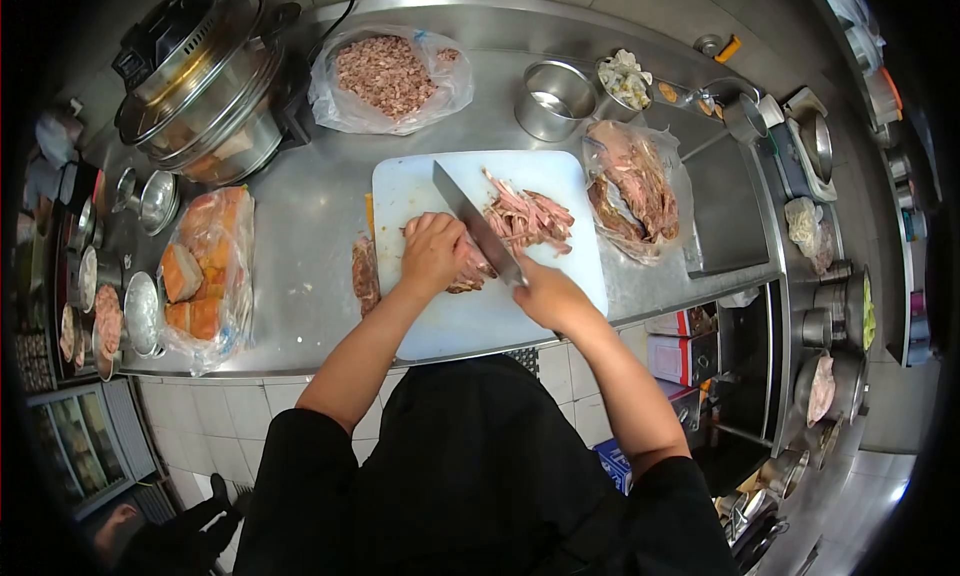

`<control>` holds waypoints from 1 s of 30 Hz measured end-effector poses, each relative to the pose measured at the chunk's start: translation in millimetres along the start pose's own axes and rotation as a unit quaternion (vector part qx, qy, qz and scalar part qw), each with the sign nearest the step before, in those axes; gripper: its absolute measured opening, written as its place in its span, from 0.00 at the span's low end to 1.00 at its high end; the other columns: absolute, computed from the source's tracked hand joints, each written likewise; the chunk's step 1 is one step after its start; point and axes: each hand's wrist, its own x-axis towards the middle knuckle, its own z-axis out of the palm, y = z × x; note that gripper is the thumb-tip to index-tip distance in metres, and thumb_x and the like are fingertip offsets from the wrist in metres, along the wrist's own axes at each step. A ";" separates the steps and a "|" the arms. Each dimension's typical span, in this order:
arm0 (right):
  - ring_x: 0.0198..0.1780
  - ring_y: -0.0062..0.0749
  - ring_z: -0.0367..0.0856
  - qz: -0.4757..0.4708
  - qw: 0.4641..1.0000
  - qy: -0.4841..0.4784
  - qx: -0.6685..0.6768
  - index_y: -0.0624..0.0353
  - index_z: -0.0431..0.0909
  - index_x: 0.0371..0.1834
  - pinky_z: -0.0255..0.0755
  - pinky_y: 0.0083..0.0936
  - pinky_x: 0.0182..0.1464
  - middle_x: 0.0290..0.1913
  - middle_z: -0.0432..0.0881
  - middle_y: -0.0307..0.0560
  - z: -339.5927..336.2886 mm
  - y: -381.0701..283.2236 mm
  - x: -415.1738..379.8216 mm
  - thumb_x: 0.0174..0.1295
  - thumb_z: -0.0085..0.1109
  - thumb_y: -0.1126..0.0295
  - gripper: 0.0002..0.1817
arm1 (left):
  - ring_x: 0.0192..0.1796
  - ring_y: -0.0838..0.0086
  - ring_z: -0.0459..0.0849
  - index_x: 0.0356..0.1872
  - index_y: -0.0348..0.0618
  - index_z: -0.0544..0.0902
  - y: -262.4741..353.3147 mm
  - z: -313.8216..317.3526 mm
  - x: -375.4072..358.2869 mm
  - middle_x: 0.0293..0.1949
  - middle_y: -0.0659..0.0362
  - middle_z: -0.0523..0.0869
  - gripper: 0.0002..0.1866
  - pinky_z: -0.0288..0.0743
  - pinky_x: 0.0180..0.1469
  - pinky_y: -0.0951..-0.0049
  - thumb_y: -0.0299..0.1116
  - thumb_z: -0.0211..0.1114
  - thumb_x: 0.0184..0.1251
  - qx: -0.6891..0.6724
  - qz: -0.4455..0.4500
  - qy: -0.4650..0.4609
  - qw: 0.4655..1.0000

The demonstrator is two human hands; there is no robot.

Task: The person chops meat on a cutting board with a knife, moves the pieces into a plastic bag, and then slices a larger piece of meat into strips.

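Note:
My right hand [552, 296] is closed around the handle of a large kitchen knife [468, 214], its wide blade pointing up and to the left. With curled fingers, my left hand [432, 248] presses down on a piece of meat [474, 274], partly hidden under the hand and beside the blade. To the right of the blade, sliced strips of meat [535, 221] lie in a loose heap. All of this rests on a white cutting board [450, 331]. Another strip of meat [364, 274] lies against the board's left edge.
Behind the board stand a bag of diced meat [388, 76] and a steel pot [555, 101]. Bagged meat [635, 191] lies right, near the sink [730, 216]. Bagged bread-like chunks [205, 266] and a glass-bowl cooker [210, 106] are left. Another person's legs [190, 536] show lower left.

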 end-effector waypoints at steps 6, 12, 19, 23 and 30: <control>0.48 0.65 0.82 0.063 0.996 -0.036 0.045 0.66 0.70 0.58 0.74 0.52 0.55 0.43 0.83 0.73 23.2 -6.8 0.6 0.62 0.54 0.68 0.22 | 0.47 0.64 0.77 0.32 0.46 0.79 2.8 -1.8 1.1 0.36 0.60 0.79 0.05 0.66 0.55 0.60 0.29 0.66 0.54 0.007 -0.009 -0.004 1.000; 0.48 0.64 0.83 0.034 0.998 -0.031 0.048 0.67 0.69 0.61 0.75 0.51 0.53 0.43 0.83 0.72 -9.1 -11.8 -0.5 0.61 0.55 0.67 0.25 | 0.46 0.61 0.76 0.31 0.45 0.79 -1.0 0.7 -0.5 0.36 0.59 0.79 0.05 0.65 0.53 0.60 0.30 0.65 0.55 -0.009 -0.013 -0.010 1.000; 0.38 0.60 0.84 -0.004 0.998 0.050 0.034 0.66 0.70 0.57 0.76 0.48 0.46 0.37 0.84 0.69 43.6 0.9 16.6 0.63 0.55 0.67 0.21 | 0.47 0.61 0.76 0.32 0.44 0.79 -1.2 1.7 0.9 0.36 0.59 0.79 0.05 0.65 0.53 0.59 0.30 0.65 0.54 -0.002 -0.024 -0.017 1.000; 0.48 0.65 0.82 0.059 0.996 0.001 0.066 0.66 0.70 0.56 0.74 0.51 0.54 0.43 0.84 0.71 35.0 -5.5 17.9 0.63 0.56 0.67 0.21 | 0.48 0.60 0.76 0.33 0.45 0.79 -8.7 6.5 -2.6 0.38 0.58 0.79 0.06 0.65 0.54 0.59 0.30 0.65 0.54 -0.033 -0.027 0.009 0.999; 0.49 0.61 0.84 0.034 0.999 0.010 -0.020 0.66 0.72 0.56 0.75 0.49 0.54 0.44 0.85 0.68 17.7 -8.5 14.5 0.62 0.57 0.67 0.21 | 0.54 0.60 0.74 0.36 0.45 0.81 -17.1 -10.3 -3.9 0.44 0.60 0.79 0.07 0.65 0.56 0.58 0.31 0.65 0.56 0.008 -0.077 -0.013 0.997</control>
